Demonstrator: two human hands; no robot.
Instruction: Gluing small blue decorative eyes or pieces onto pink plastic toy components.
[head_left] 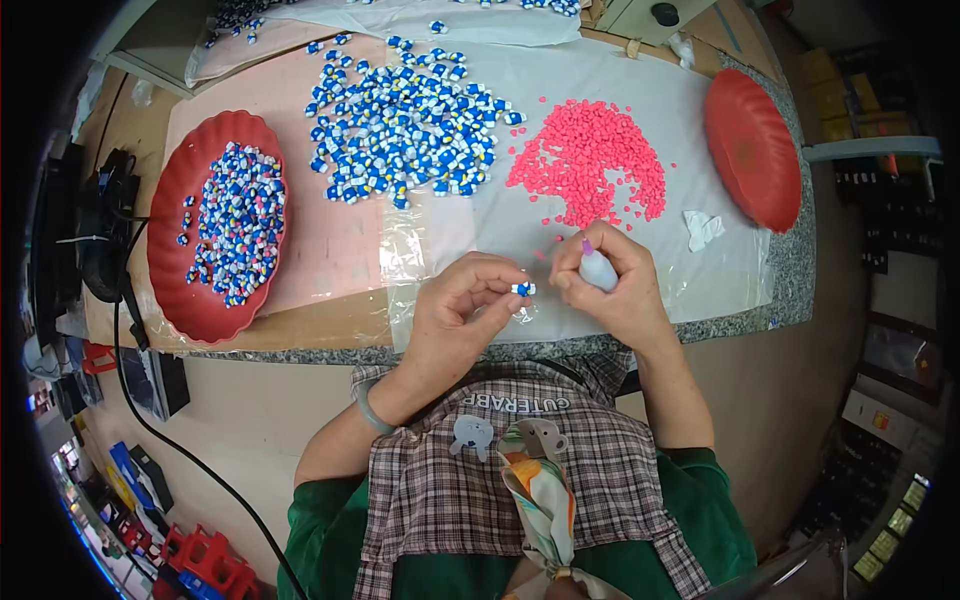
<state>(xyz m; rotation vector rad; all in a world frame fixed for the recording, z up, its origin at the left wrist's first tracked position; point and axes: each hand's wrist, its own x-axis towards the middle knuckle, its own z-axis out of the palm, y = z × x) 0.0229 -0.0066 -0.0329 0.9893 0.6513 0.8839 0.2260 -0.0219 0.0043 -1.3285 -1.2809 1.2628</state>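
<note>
Near the table's front edge, my left hand point(462, 308) pinches a tiny blue-and-white figurine point(522, 288) between thumb and fingers. Just right of it, my right hand point(628, 292) is closed around a small white squeeze bottle point(598, 271) with a purple tip. A gap separates the two hands. Beyond my right hand lies a spread of small pink pieces point(590, 150), a few of them loose close to my fingers. Farther left is a large scatter of blue-and-white figurines point(400, 125) with yellow spots.
At the left, a red scalloped tray point(170, 285) holds many figurines, some showing pink. Another red tray point(755, 150) stands at the right. A crumpled white tissue point(702, 229) lies on the pale sheet point(735, 270) covering the table. A black cable point(170, 450) hangs at the left.
</note>
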